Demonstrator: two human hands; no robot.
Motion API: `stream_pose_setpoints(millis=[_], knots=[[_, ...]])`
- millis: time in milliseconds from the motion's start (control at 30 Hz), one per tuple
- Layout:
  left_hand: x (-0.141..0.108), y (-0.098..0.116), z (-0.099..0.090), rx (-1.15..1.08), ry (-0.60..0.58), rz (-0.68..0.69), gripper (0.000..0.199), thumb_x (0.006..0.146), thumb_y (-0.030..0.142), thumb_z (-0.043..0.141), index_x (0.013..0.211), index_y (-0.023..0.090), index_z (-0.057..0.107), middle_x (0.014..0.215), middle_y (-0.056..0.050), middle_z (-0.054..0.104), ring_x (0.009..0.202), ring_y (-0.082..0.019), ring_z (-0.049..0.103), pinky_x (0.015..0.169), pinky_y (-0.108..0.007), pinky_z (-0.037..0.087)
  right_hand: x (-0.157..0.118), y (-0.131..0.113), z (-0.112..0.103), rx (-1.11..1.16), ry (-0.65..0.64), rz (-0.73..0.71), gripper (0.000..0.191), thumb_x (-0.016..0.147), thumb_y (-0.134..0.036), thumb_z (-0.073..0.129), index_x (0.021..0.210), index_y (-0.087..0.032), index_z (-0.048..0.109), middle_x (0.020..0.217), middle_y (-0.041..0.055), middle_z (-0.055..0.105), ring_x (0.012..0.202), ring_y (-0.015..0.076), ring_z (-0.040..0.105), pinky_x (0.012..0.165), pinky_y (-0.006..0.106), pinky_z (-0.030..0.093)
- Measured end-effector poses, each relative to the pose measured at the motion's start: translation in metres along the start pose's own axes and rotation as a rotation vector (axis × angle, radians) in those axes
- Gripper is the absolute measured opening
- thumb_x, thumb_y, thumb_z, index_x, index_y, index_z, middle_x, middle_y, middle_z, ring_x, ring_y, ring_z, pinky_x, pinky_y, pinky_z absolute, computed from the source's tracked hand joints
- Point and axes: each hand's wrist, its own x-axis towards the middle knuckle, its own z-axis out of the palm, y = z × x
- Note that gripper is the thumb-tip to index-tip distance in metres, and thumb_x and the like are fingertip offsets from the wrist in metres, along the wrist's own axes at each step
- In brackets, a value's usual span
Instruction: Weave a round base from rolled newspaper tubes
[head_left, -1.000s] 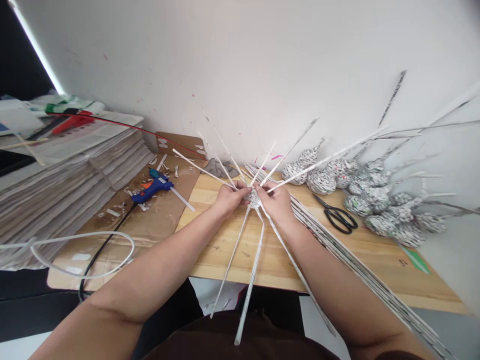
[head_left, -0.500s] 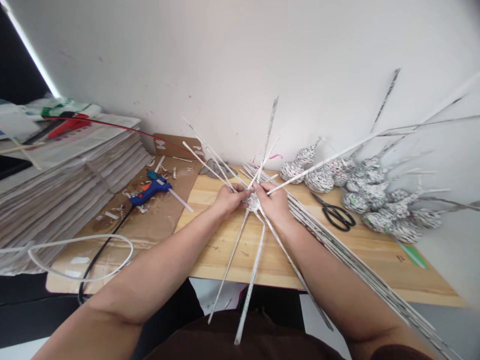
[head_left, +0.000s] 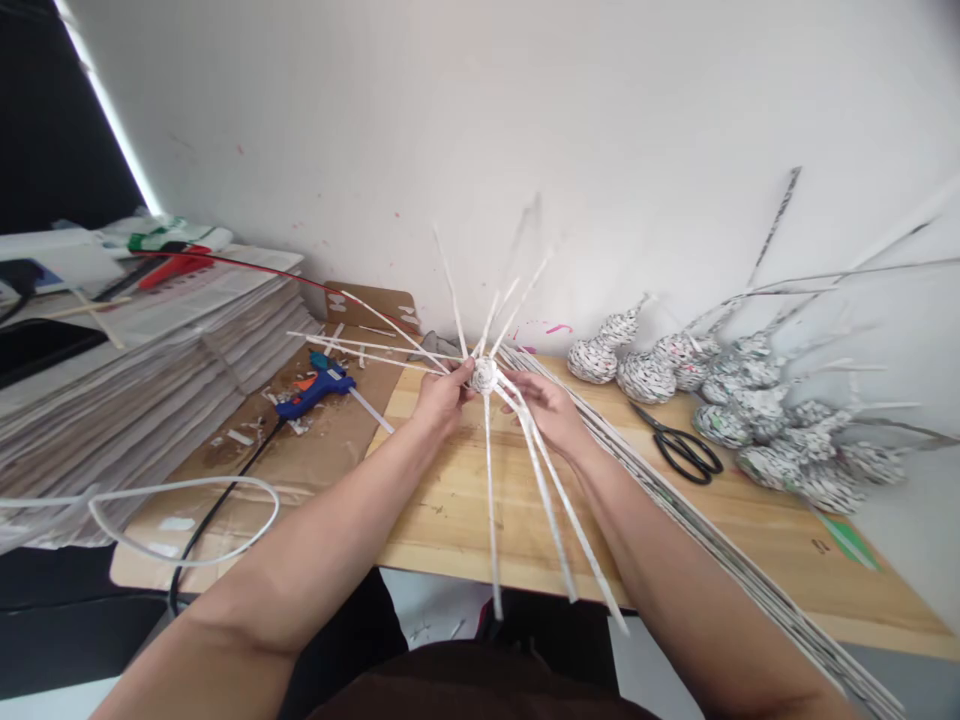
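Observation:
A small round woven piece of rolled newspaper (head_left: 485, 375), with long paper strips fanning out on every side, is held over the wooden table. My left hand (head_left: 441, 398) is closed on its left edge, thumb on top, with several strips passing by the fingers. On the right, my right hand (head_left: 553, 412) has its fingers loosely apart beside the strips, some of which cross in front of the fingertips. Three strips (head_left: 551, 510) hang down toward my body. Under and beyond my right forearm lies a bundle of long paper rolls (head_left: 675, 510).
Black scissors (head_left: 684, 452) and several woven newspaper gourd shapes (head_left: 646, 376) rest on the table (head_left: 450, 500) at right. To the left, a blue glue gun (head_left: 315, 392) lies on cardboard (head_left: 337, 440) with scraps, beside a tall paper stack (head_left: 217, 350) and a looped white cable (head_left: 259, 485).
The woven piece has turned and shifted slightly left, so its strips point differently. My right hand has loosened from its edge and moved a little away. My left hand keeps its hold.

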Motion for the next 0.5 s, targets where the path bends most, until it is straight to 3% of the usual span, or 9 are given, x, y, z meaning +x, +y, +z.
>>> stream_pose_setpoints(millis=[100, 167, 367, 500], knots=[[-0.001, -0.001, 0.001, -0.093, 0.038, -0.062, 0.014, 0.069, 0.015, 0.075, 0.069, 0.013, 0.061, 0.066, 0.002, 0.060, 0.057, -0.006, 0.053, 0.045, -0.014, 0.041, -0.003, 0.002, 0.005, -0.042, -0.098, -0.039, 0.047, 0.062, -0.029, 0.080, 0.107, -0.026, 0.069, 0.100, 0.0029, 0.070, 0.088, 0.0190, 0.065, 0.075, 0.030, 0.053], [-0.005, -0.003, 0.002, -0.112, 0.005, -0.103, 0.015, 0.068, 0.014, 0.076, 0.070, 0.013, 0.061, 0.069, 0.001, 0.061, 0.060, -0.007, 0.056, 0.047, -0.015, 0.045, -0.004, 0.005, 0.009, -0.068, -0.091, -0.098, 0.045, 0.065, -0.032, 0.079, 0.108, -0.025, 0.068, 0.100, 0.0036, 0.070, 0.093, 0.0201, 0.065, 0.080, 0.032, 0.053], [-0.018, -0.012, 0.008, -0.035, -0.132, -0.154, 0.027, 0.061, 0.022, 0.082, 0.065, 0.012, 0.058, 0.065, 0.000, 0.060, 0.059, -0.008, 0.056, 0.051, -0.018, 0.052, -0.005, 0.015, 0.015, -0.120, 0.232, -0.125, 0.031, 0.075, -0.046, 0.070, 0.093, -0.021, 0.069, 0.079, 0.0019, 0.069, 0.071, 0.0166, 0.062, 0.063, 0.027, 0.049], [-0.023, -0.016, 0.011, 0.035, -0.155, -0.156, 0.033, 0.050, 0.025, 0.086, 0.067, 0.012, 0.061, 0.065, 0.000, 0.061, 0.057, -0.008, 0.054, 0.043, -0.015, 0.044, -0.002, 0.021, 0.017, 0.050, 0.310, -0.086, 0.030, 0.076, -0.047, 0.068, 0.086, -0.019, 0.072, 0.075, 0.0017, 0.070, 0.067, 0.0155, 0.061, 0.060, 0.026, 0.046]])
